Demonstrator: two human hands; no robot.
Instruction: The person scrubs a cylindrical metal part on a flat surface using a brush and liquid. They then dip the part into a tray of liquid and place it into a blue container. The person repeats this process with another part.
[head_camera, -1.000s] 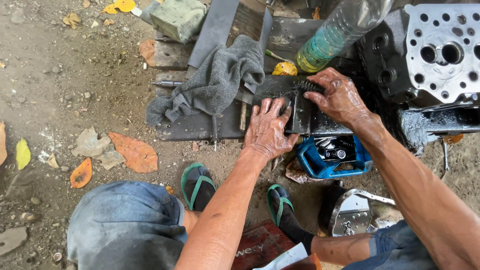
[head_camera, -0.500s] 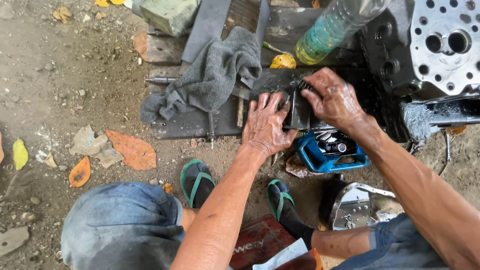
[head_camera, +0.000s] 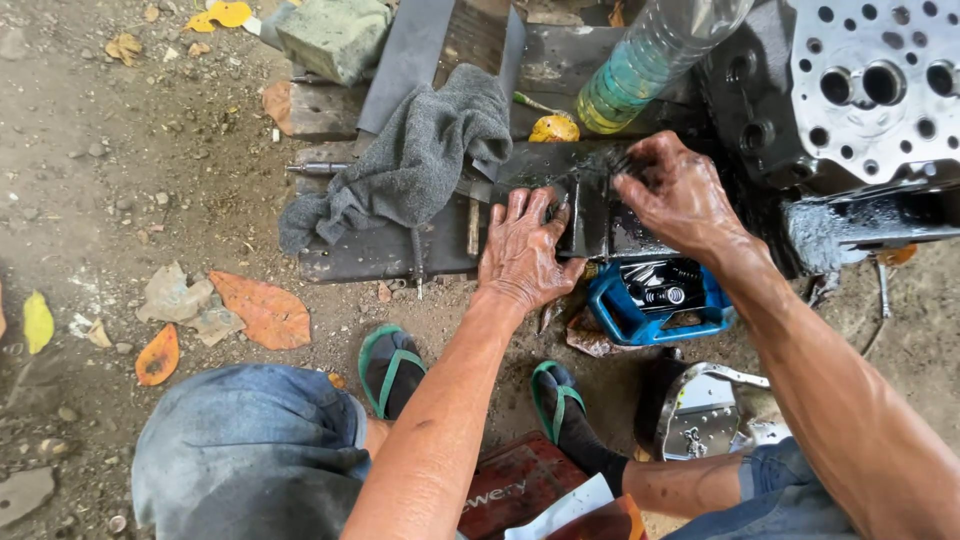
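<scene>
Head view: our left hand (head_camera: 522, 255) presses flat, fingers spread, on the dark metal plate (head_camera: 600, 215) over the planks; right hand (head_camera: 678, 190) pinches its far edge; oily plate may slip onto the blue tub (head_camera: 655, 300).

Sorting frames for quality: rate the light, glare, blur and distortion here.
Head view: soft, even daylight with faint shadows; mild glare on the engine block and bottle; hands sharp, left hand flat on the dark plate, right hand at its edge; wide-lens bending toward the borders.
</scene>
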